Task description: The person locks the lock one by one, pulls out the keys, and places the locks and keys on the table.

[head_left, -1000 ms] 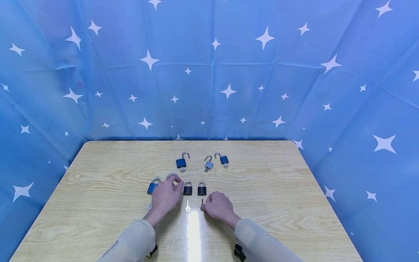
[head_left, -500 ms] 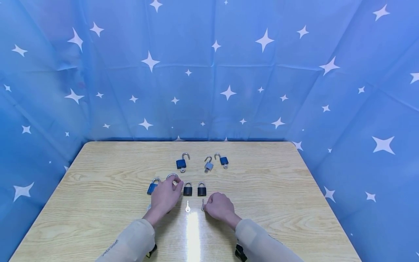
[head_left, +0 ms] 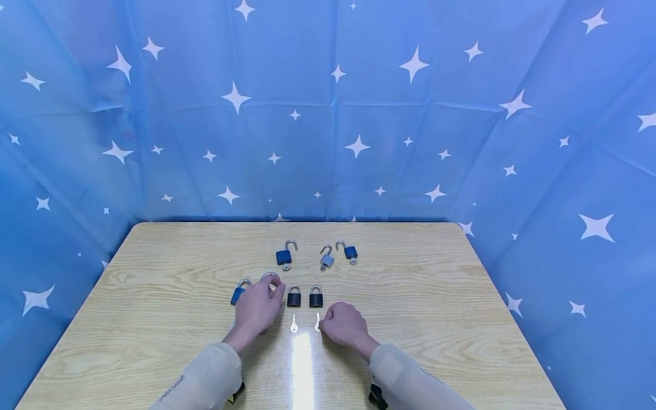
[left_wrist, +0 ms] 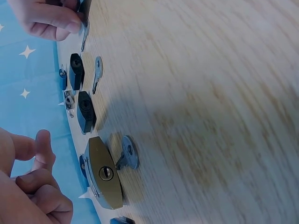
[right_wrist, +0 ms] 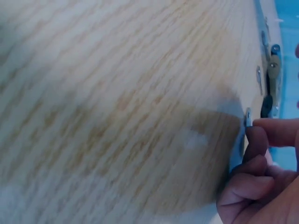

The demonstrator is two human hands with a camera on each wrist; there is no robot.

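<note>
In the head view my left hand (head_left: 258, 306) is over a padlock whose steel shackle (head_left: 270, 275) shows past the fingers. The left wrist view shows its brass body (left_wrist: 103, 173) with a key (left_wrist: 129, 153) beside it; the curled fingers are near, and whether they touch it I cannot tell. My right hand (head_left: 344, 324) pinches a small silver key (head_left: 318, 323) between thumb and forefinger, below the right black padlock (head_left: 316, 298). The right wrist view also shows this key (right_wrist: 248, 116) at the fingertips.
A second black padlock (head_left: 294, 298) has a key (head_left: 294, 324) below it. A blue padlock (head_left: 237, 295) lies left of my left hand. Farther back lie three padlocks with raised shackles: blue (head_left: 283, 257), grey (head_left: 327, 261) and blue (head_left: 351, 252). A starred curtain (head_left: 328, 142) stands behind the table.
The key at my right fingertips has tilted slightly and looks brighter. Both hands have stayed almost in place, and the head view has shifted a little.
</note>
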